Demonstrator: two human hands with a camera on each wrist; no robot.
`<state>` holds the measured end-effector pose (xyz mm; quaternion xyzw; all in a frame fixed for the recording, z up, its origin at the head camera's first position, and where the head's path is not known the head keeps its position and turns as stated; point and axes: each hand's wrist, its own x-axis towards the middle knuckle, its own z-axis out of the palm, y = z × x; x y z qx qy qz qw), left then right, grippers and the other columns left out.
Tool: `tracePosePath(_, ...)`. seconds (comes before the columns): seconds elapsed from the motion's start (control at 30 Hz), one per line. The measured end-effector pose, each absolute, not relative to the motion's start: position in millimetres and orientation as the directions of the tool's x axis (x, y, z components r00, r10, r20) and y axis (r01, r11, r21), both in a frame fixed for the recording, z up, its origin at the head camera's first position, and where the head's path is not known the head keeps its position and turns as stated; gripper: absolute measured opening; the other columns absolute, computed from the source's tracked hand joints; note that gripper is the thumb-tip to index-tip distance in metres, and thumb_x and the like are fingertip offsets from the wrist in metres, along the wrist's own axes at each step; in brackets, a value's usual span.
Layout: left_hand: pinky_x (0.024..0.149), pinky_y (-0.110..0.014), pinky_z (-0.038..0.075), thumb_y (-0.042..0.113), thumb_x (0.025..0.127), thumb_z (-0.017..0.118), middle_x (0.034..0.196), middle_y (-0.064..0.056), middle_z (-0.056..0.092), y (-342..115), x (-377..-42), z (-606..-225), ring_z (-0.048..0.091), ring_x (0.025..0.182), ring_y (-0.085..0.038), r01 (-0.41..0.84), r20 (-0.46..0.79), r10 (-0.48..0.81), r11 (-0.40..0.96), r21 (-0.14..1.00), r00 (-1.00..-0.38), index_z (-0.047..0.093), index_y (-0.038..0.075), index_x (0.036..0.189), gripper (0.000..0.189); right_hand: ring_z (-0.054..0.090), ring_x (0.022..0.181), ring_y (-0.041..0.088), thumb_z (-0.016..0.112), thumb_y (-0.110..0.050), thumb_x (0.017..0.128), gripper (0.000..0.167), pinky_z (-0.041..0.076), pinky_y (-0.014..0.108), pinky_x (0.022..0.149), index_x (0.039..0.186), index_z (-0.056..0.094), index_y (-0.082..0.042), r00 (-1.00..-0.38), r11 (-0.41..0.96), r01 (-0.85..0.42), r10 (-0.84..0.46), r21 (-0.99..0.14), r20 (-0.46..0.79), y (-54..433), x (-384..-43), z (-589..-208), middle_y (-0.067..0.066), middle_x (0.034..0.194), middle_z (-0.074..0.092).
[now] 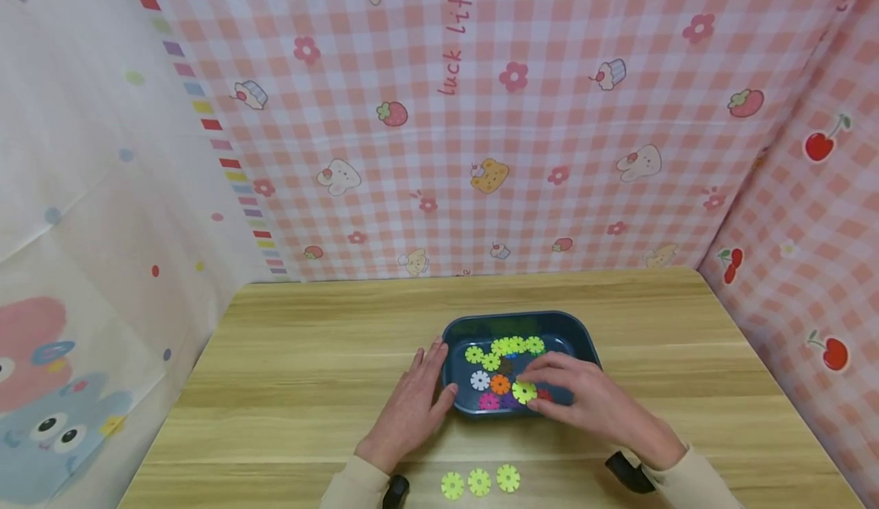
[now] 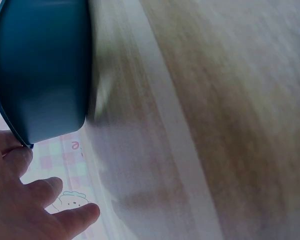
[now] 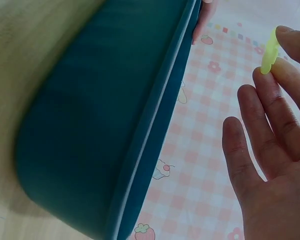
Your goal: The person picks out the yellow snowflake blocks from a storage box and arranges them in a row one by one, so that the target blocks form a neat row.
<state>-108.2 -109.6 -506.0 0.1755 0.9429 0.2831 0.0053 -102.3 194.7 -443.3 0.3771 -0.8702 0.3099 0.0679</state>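
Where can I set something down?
Bare tabletop lies left of the left hand, right of the right hand, and between the blue tub and checked cloth. The tub's crowded with notched discs; three yellow-green discs lie in front.

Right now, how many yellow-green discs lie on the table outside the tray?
3, in a row on the table in front of the tray: a left disc, a middle disc and a right disc. The sleeves could hide others.

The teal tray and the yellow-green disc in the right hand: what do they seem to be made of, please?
The tray looks like smooth, satin plastic, given its even colour and soft sheen, though coated metal is possible. The disc is likely thin plastic, perhaps translucent: its edge glows.
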Motion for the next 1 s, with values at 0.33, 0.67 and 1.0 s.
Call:
tracePosePath(0.33,0.118,-0.065,0.032,0.038,0.109,0.047,0.172,-0.007,0.020,-109,-108,-506,0.022,0.155,-0.040,0.325,0.085,0.333,0.780,0.535,-0.939,0.027,0.011,0.165,0.065,0.064,0.099,0.007,0.081,-0.018,0.091,0.026,0.061,0.028,0.078,0.117,0.077,-0.021,-0.679,0.475,-0.722,-0.627,-0.503,0.383,201,-90,-450,-0.010,0.114,0.067)
tracePosePath(0.67,0.118,-0.065,0.031,0.040,0.109,0.046,0.172,-0.007,0.020,-110,-109,-506,0.021,0.155,-0.040,0.326,0.086,0.334,0.778,0.538,-0.939,0.027,0.011,0.165,0.066,0.064,0.102,0.008,0.082,-0.017,0.091,0.027,0.061,0.026,0.083,0.117,0.077,-0.020,-0.686,0.481,-0.708,-0.641,-0.517,0.344,204,-76,-454,-0.007,0.116,0.068)
tracePosePath(1.0,0.119,-0.064,0.030,0.041,0.109,0.045,0.172,-0.006,0.019,-109,-109,-507,0.021,0.155,-0.039,0.319,0.078,0.331,0.779,0.540,-0.940,0.026,0.011,0.165,0.066,0.063,0.103,0.007,0.078,-0.027,0.095,0.024,0.061,0.029,0.088,0.118,0.076,-0.026,-0.741,0.507,-0.619,-0.631,-0.601,0.230,207,-63,-459,-0.010,0.118,0.067)
